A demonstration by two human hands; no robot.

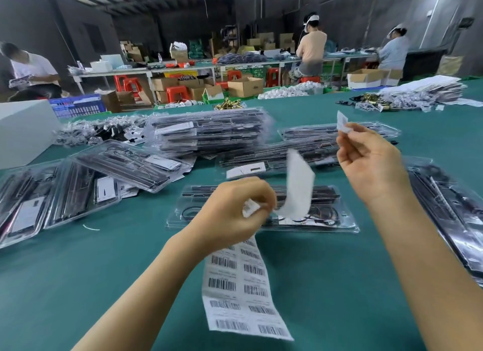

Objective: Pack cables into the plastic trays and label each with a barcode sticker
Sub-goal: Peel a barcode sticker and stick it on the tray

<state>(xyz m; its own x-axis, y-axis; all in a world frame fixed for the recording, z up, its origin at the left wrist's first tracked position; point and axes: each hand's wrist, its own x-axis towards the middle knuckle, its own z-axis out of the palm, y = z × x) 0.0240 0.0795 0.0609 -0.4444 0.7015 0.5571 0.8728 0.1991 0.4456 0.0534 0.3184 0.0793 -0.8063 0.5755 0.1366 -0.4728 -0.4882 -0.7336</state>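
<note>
Left hand (pixel 235 209) pinches barcode sheet (pixel 243 285) at top edge; sheet hangs toward 6 o'clock, upper part curled (blurred). Right hand (pixel 368 157) at 2 o'clock pinches single sticker (pixel 342 122). Packed tray (pixel 337 220) lies between hands on green table (pixel 104 285).

Two bare forearms reach forward from the bottom edge of the view, one at each side. The left hand (pixel 232 209) is held low near the centre, back of the hand facing the camera, wrist bent slightly, fingers curled inward and pinching at the fingertips. The right hand (pixel 371 157) is raised higher and further right, well apart from the left, its forearm rising steeply from the lower right corner. Its palm side faces left, fingers curled, with thumb and forefinger pinched together at the top. Both hands hang in the air above the counter (pixel 104 272), touching neither it nor each other.
</note>
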